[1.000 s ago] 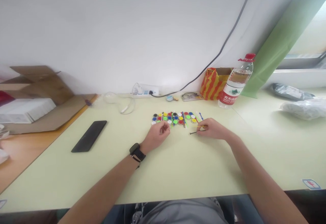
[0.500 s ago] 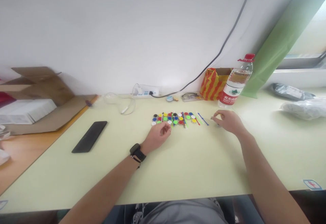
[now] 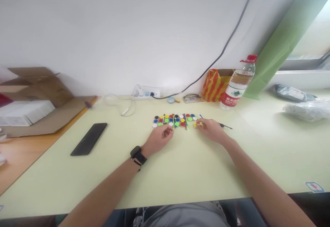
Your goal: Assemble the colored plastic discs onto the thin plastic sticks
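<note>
Rows of small round coloured discs (image 3: 182,124) lie on the pale table, with thin coloured arrow-tipped sticks (image 3: 185,120) laid among them. My left hand (image 3: 159,138) rests at the near left edge of the rows, fingers curled; what they hold, if anything, is hidden. My right hand (image 3: 212,130) is at the right end, fingertips pinched on a small yellow piece, close to a yellow disc (image 3: 195,126). The hand hides part of the sticks there. A black arrow-tipped stick (image 3: 226,126) pokes out to the right from behind this hand.
A black phone-like slab (image 3: 89,139) lies left. Behind are a power strip (image 3: 146,94), a small round tin (image 3: 171,99), a striped bag (image 3: 215,86) and a tall water bottle (image 3: 235,86). An open cardboard box (image 3: 62,117) stands far left, plastic packets (image 3: 306,110) far right.
My right hand has moved left from beside the bottle to the right end of the rows, uncovering a black stick. My left hand has stayed in place.
</note>
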Available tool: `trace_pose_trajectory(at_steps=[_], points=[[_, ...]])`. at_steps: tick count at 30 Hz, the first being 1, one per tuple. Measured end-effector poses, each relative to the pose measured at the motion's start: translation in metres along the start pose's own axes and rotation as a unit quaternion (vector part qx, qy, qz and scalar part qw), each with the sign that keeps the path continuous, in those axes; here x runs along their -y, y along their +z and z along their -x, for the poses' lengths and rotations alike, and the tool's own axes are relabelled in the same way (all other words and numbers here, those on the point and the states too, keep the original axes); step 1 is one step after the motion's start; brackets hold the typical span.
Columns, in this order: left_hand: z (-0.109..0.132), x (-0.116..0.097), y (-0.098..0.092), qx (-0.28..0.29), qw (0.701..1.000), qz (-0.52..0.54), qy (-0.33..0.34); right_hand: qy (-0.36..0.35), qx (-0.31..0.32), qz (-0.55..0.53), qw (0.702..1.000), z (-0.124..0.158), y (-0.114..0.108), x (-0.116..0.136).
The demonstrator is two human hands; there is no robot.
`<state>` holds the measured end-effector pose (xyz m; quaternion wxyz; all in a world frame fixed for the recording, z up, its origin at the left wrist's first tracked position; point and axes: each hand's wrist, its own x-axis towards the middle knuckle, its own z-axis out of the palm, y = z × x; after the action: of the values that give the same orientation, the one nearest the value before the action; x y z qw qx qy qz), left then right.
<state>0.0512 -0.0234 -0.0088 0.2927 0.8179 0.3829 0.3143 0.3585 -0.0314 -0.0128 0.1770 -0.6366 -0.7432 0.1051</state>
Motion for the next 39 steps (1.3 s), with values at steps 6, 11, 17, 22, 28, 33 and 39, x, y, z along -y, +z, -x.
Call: trace_pose_trajectory(at_steps=[6,11,17,22,28,33,39], points=[[0.0,0.002,0.001,0.002,1.0,-0.007,0.003,-0.015,0.002,-0.034,0.999,0.003,-0.003,0.006],[-0.001,0.002,0.001,0.001,1.0,-0.01,0.009,-0.037,-0.019,-0.074,0.996,0.009,-0.004,0.019],[0.001,-0.001,0.002,-0.006,1.0,0.004,0.021,-0.078,-0.012,-0.148,0.986,0.017,0.007,0.046],[0.004,-0.008,0.009,0.044,0.996,0.077,0.008,-0.116,0.01,-0.192,0.974,0.024,0.02,0.067],[0.003,-0.015,0.019,0.071,0.976,0.204,-0.004,-0.148,0.02,-0.226,0.963,0.031,0.022,0.076],[0.001,-0.011,0.021,0.051,0.96,0.269,-0.063,-0.158,0.008,-0.309,0.938,0.03,0.017,0.071],[-0.003,-0.002,0.021,0.012,0.952,0.295,-0.078,-0.124,-0.01,-0.339,0.933,0.02,0.014,0.065]])
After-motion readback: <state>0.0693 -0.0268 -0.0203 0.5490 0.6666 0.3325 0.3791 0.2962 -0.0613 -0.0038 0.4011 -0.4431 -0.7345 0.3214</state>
